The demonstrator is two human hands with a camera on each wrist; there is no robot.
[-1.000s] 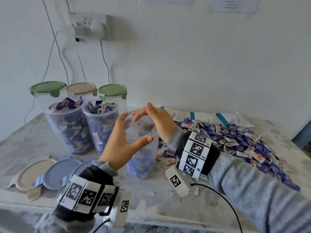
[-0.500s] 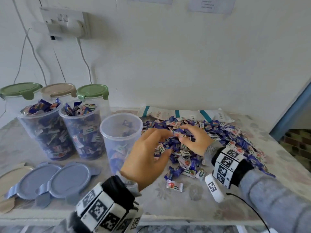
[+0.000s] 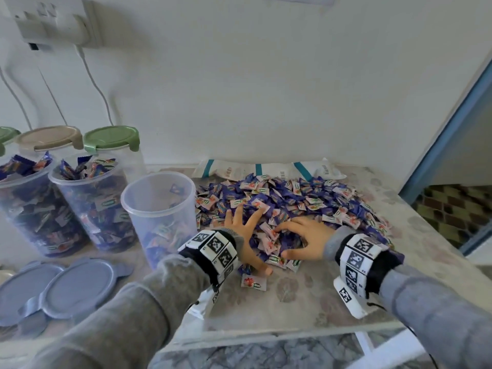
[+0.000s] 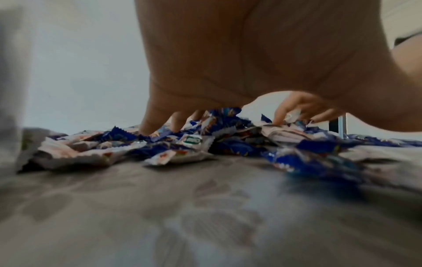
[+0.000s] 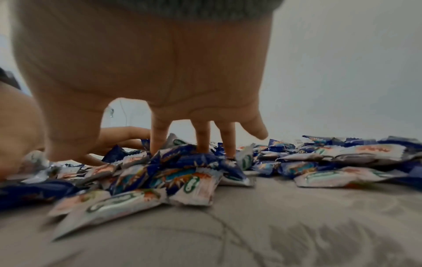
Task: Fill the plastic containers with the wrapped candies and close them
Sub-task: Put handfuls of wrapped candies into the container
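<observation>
At the left of the tabletop [image 3: 306, 296], two blue lids [image 3: 77, 286] are seen lying flat in front of two candy-filled containers [image 3: 95, 209] that stand uncovered, with three lidded containers [image 3: 111, 145] ranged behind them against the wall. Just to their right, an open container [image 3: 159, 217] stands upright, its long axis vertical and its mouth pointing up; it is judged to be only partly filled. Beside it, the left hand [image 3: 246, 238] is laid open on the near edge of the pile of wrapped candies [image 3: 306, 201], fingers spread and pressed into the wrappers, nothing yet enclosed. The right hand [image 3: 306, 239] is set just beside it, its fingers bent down into the pile and raking candies toward the other hand; whether any are actually grasped cannot be told. The pile is spread across the middle and right of the tabletop, the small wrappers lying flat and pointing every way. A flattened white bag [image 3: 269, 169] is seen behind them by the wall. The step in hand is judged to be the gathering of a handful; next, the candies would need to be scooped together between both hands, lifted and carried left over the open mouth.
</observation>
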